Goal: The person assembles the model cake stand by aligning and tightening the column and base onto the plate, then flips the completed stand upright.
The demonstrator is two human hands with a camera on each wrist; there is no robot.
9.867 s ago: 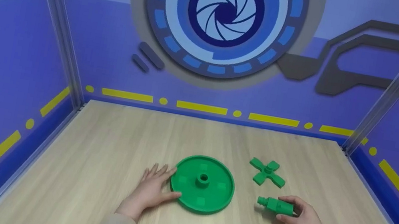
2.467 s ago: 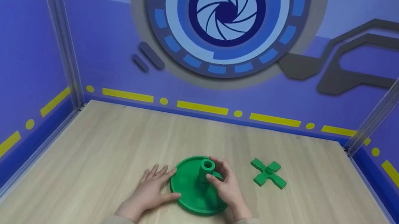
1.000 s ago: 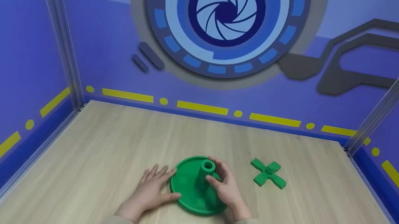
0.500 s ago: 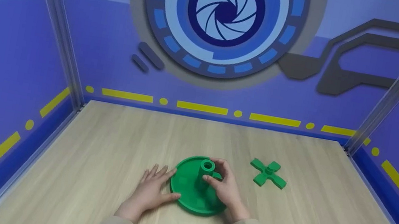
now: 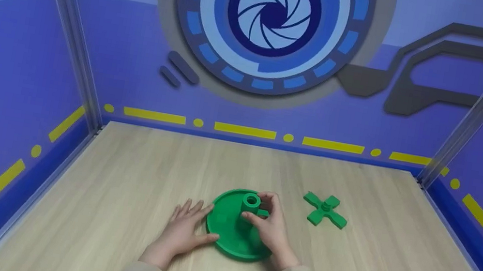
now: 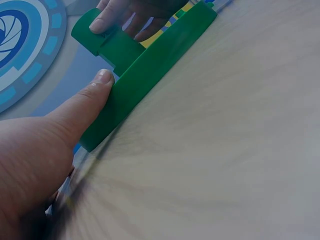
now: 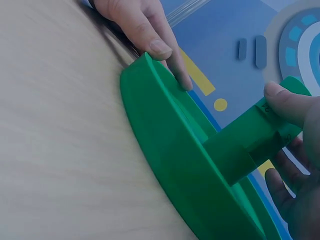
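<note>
A round green dish (image 5: 222, 237) with a raised rim lies flat on the table. From its middle rises a green cylindrical post (image 5: 248, 208), upright, with a round hole in its top. My right hand (image 5: 275, 229) grips the post between thumb and fingers; in the right wrist view the thumb (image 7: 282, 100) presses on its side near the top. At the dish's left edge my left hand (image 5: 181, 233) rests with fingers spread, its fingertips and thumb (image 6: 95, 95) touching the rim. The post's lower end is hidden in the dish's centre.
A green cross-shaped piece (image 5: 325, 209) with a small peg in its middle lies on the wooden table (image 5: 142, 173), right of and behind the dish. Blue printed walls (image 5: 245, 111) enclose the table at the back and both sides.
The post, lying sideways in my right hand earlier, now stands at the dish's centre. Over the last second my right thumb has shifted left around it. My left hand has stayed in place.
</note>
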